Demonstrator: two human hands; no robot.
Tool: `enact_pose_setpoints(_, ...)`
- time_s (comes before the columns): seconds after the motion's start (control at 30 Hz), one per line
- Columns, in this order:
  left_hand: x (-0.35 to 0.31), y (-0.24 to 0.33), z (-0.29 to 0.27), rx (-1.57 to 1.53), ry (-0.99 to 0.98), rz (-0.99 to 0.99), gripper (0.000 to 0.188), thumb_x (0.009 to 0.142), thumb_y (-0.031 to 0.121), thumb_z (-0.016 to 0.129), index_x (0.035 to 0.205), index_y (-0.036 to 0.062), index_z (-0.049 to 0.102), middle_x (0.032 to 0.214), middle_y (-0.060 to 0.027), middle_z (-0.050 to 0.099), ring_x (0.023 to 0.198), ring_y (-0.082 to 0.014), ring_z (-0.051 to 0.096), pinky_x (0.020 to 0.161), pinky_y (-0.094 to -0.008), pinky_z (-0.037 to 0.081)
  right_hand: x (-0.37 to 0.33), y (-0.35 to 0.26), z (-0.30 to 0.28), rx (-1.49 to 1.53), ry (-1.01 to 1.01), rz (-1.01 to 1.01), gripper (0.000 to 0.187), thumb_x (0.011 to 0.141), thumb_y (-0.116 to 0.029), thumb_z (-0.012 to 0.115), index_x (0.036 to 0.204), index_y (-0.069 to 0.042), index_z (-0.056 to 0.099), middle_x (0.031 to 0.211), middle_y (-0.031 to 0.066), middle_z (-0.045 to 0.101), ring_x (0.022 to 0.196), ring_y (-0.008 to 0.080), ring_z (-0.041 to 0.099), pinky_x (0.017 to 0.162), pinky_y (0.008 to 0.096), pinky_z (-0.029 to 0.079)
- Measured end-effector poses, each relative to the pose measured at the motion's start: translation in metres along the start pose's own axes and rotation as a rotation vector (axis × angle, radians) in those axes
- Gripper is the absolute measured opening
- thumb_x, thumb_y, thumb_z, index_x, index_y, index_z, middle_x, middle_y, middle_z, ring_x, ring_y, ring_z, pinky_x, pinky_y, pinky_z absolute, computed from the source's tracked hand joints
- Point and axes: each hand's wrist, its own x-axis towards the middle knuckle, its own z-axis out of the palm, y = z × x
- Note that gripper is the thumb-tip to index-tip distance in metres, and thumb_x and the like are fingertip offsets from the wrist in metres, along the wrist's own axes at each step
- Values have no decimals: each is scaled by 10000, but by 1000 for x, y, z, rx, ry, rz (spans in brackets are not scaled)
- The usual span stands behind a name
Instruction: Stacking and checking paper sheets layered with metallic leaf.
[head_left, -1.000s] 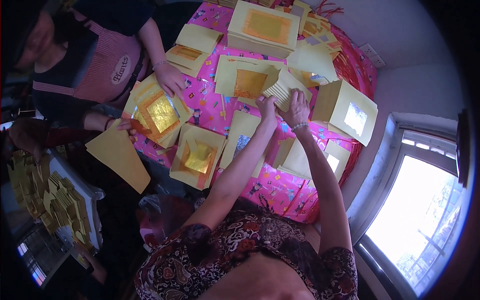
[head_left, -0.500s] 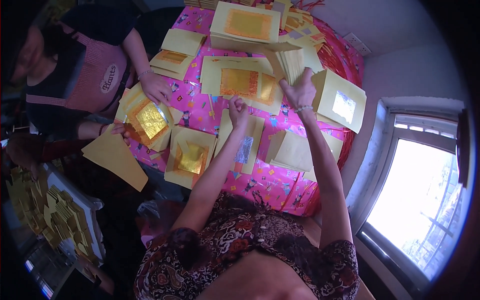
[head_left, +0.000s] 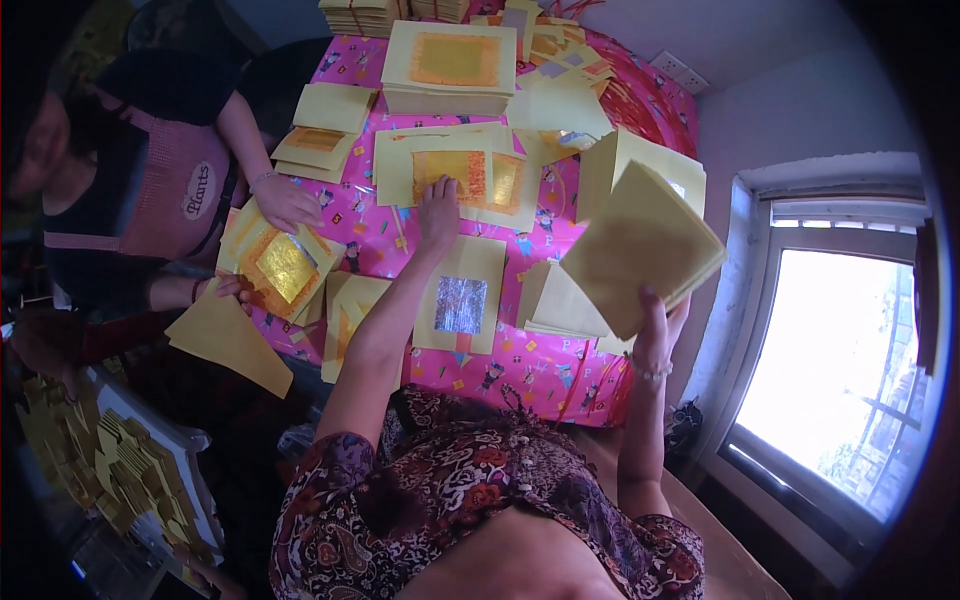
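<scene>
My right hand (head_left: 660, 325) grips a thick stack of plain yellow joss paper (head_left: 640, 245), thumb on its face and fingers behind, raised at the right side of the table. My left hand (head_left: 438, 212) reaches over the middle, its fingertips resting on a gold-and-orange joss paper sheet (head_left: 425, 165) that tops a loose pile. Below my left forearm lies a yellow sheet with a silver foil square (head_left: 461, 304). Partly behind the raised stack sits a pile of plain yellow sheets (head_left: 565, 300). Another upright yellow stack (head_left: 598, 175) stands just beyond it.
The pink patterned tablecloth (head_left: 350, 225) covers the table. A tall joss paper stack (head_left: 449, 58) stands at the far side, near red strings (head_left: 640, 90). At left, a co-worker's hand (head_left: 290, 205) rests by a gold-foil pile (head_left: 288, 268). The window (head_left: 810, 370) is at right.
My right hand has brought its stack nearer and to the right, turning a broad face up. My left hand has moved forward and left onto the gold-and-orange sheet, fingers extending from a curl.
</scene>
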Motion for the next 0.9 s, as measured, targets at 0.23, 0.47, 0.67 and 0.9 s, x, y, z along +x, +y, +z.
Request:
enact_pose_setpoints(0.23,14,-20,-1,-75,39,84,397,733,4,581,1126,60,553,1106,-123,597,1017,-283,535,893,-389,427,-35,19,-25,42,60,55,623,748,-225,664,1254,21,397,1094,113,542,987,190,526,871,333,417)
enact_pose_setpoints(0.47,21,6,-53,-297,321,167,417,744,-94,500,1111,73,607,1045,-111,634,954,-293,570,853,-382,442,-43,30,-31,42,87,71,624,750,-235,665,1257,11,397,1088,111,539,980,191,524,864,329,417)
enact_pose_setpoints(0.67,11,32,-32,-195,256,370,443,710,-62,555,1125,83,610,1110,-66,623,977,-246,553,871,-366,430,-49,30,-30,61,84,76,611,745,-224,662,1246,12,403,1078,107,538,967,188,523,858,326,414)
enact_pose_setpoints(0.9,36,8,-38,-29,258,364,376,730,-17,545,1079,83,639,1087,-33,635,949,-221,543,871,-357,421,-55,29,-38,103,109,122,597,748,-214,656,1240,16,409,1065,109,545,961,183,521,857,321,409)
